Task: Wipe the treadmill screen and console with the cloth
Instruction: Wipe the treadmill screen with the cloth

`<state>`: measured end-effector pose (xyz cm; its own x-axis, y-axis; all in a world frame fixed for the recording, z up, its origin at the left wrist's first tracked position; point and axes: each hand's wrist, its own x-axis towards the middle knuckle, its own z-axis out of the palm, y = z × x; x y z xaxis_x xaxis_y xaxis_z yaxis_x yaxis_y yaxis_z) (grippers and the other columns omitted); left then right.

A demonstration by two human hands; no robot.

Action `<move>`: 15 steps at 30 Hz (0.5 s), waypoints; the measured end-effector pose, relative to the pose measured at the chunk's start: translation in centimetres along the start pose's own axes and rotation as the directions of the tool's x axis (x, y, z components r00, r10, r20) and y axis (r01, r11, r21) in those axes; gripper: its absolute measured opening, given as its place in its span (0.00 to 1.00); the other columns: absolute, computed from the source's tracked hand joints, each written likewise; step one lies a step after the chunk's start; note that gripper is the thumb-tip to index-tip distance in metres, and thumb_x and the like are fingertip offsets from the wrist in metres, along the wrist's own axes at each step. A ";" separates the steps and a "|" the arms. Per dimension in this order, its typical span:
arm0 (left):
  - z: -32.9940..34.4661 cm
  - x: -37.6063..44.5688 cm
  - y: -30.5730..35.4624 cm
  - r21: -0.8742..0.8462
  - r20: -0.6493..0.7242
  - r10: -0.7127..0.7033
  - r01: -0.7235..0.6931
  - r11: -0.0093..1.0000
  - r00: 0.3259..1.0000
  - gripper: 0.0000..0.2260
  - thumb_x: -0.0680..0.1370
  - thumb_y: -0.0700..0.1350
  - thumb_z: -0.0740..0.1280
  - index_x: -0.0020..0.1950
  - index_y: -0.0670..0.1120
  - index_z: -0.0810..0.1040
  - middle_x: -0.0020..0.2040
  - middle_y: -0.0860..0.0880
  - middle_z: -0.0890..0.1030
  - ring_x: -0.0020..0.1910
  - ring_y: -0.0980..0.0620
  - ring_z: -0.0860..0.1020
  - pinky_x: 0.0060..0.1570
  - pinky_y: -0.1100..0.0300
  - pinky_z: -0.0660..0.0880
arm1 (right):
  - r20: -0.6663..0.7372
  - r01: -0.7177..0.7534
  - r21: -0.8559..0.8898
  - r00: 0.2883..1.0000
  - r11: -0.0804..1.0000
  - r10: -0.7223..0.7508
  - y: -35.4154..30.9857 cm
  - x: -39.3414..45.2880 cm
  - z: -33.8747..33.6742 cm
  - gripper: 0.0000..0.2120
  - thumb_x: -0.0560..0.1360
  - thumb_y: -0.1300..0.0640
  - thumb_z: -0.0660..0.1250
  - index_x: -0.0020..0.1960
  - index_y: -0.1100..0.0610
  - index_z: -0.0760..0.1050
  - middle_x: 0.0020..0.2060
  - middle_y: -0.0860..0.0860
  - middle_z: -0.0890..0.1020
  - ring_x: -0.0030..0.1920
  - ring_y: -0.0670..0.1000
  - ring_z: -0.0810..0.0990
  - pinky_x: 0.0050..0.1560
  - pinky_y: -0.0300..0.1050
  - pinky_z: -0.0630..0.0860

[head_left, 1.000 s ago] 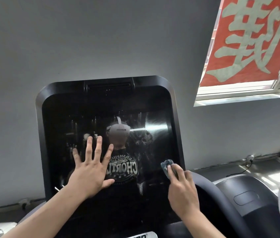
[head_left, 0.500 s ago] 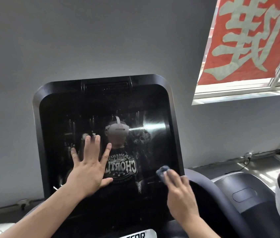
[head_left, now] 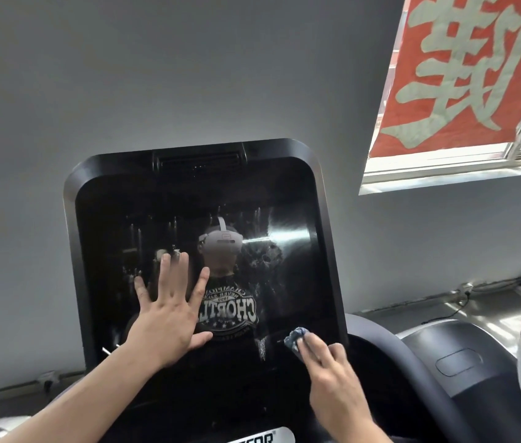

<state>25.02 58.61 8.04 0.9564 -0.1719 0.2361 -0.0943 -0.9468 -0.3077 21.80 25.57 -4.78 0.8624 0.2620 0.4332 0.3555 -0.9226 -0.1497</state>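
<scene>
The treadmill screen (head_left: 144, 199) is a tall glossy black panel in the middle of the head view, with smears and streaks on its right half. My left hand (head_left: 166, 318) lies flat against the glass at the lower left, fingers spread and straight. My right hand (head_left: 332, 382) presses a small blue-grey cloth (head_left: 294, 337) against the lower right of the screen, fingers laid over the cloth so only its upper end shows. The console (head_left: 377, 362) curves away dark below and right of the screen.
A grey wall stands behind the screen. A window with a red banner (head_left: 464, 75) is at the upper right. Another machine's dark housing (head_left: 457, 359) sits to the right, with cables along the floor edge behind it.
My right hand slid the cloth down the right side of the screen toward its lower edge. My left hand stayed flat on the glass.
</scene>
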 end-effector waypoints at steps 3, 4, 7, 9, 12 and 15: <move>-0.1 0.1 0.1 0.022 0.040 -0.009 0.008 1.000 0.999 0.58 0.67 0.78 0.66 0.84 0.43 0.51 0.83 0.33 0.39 0.80 0.27 0.37 0.64 0.17 0.59 | -0.020 -0.183 0.087 0.982 0.979 0.186 0.9 0.4 -0.5 0.38 0.60 0.76 0.70 0.70 0.63 0.79 0.71 0.55 0.76 0.47 0.59 0.73 0.51 0.54 0.81; -0.1 0.0 0.1 0.025 0.053 -0.015 0.013 1.000 0.999 0.58 0.68 0.78 0.64 0.84 0.43 0.49 0.82 0.33 0.37 0.80 0.27 0.35 0.66 0.17 0.58 | -0.012 -0.183 0.077 0.983 0.980 0.184 0.4 0.2 -0.3 0.39 0.59 0.77 0.70 0.71 0.64 0.78 0.71 0.56 0.75 0.47 0.58 0.73 0.51 0.54 0.81; -0.1 0.0 0.1 0.022 0.041 -0.019 0.018 1.000 0.999 0.58 0.68 0.78 0.64 0.84 0.44 0.47 0.83 0.33 0.37 0.80 0.27 0.35 0.66 0.17 0.57 | 0.003 -0.080 0.037 0.997 0.996 0.080 0.4 -0.2 0.1 0.37 0.60 0.76 0.70 0.70 0.64 0.78 0.70 0.55 0.76 0.47 0.58 0.75 0.51 0.52 0.82; -0.2 0.1 0.1 0.028 0.058 -0.020 0.018 0.999 0.998 0.58 0.68 0.78 0.64 0.84 0.44 0.46 0.82 0.33 0.36 0.80 0.27 0.34 0.66 0.17 0.56 | 0.025 -0.154 0.047 0.988 0.987 0.153 1.3 0.6 -0.4 0.34 0.64 0.72 0.67 0.71 0.64 0.77 0.71 0.55 0.74 0.52 0.61 0.77 0.57 0.53 0.77; -0.2 0.0 0.2 0.025 0.042 -0.012 0.011 1.000 0.999 0.58 0.68 0.78 0.64 0.84 0.44 0.47 0.83 0.33 0.37 0.80 0.27 0.35 0.66 0.17 0.57 | -0.017 -0.127 0.000 0.992 0.992 0.127 0.4 0.7 -0.7 0.34 0.62 0.71 0.72 0.69 0.65 0.79 0.69 0.57 0.77 0.54 0.59 0.74 0.56 0.53 0.79; -0.1 -0.1 0.1 0.030 0.060 -0.013 0.011 0.999 0.998 0.58 0.68 0.78 0.63 0.84 0.44 0.46 0.82 0.33 0.36 0.80 0.27 0.35 0.66 0.17 0.56 | -0.017 -0.060 -0.005 0.998 0.998 0.060 0.0 0.6 -1.8 0.35 0.62 0.69 0.75 0.69 0.58 0.80 0.69 0.49 0.79 0.51 0.58 0.73 0.50 0.54 0.79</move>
<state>24.94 58.52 8.06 0.9724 -0.1429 0.1846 -0.0751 -0.9402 -0.3322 21.69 25.20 -2.90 0.8758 0.2015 0.4387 0.3014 -0.9380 -0.1710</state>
